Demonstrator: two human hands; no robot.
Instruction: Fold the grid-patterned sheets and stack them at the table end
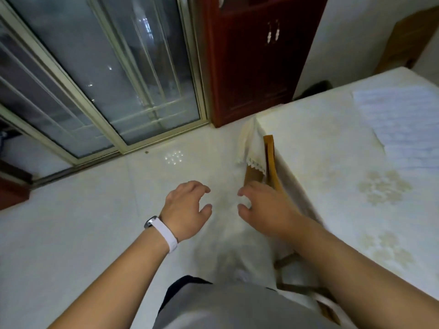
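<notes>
A pale grid-patterned sheet (401, 124) lies flat on the table (320, 162) at the right, toward its far end. My left hand (187, 210), with a white watch band on the wrist, hovers over the floor with fingers loosely curled and holds nothing. My right hand (263, 207) is beside it, close to the top of a wooden chair (270, 157), fingers also loosely curled and empty. Both hands are well left of the sheet and touch nothing that I can see.
The table wears a cream cloth with floral motifs and a lace corner (251, 148) hanging down. The wooden chair is tucked against the table's left side. A dark red cabinet (256, 58) and sliding glass doors (99, 74) stand beyond the white tiled floor (83, 222).
</notes>
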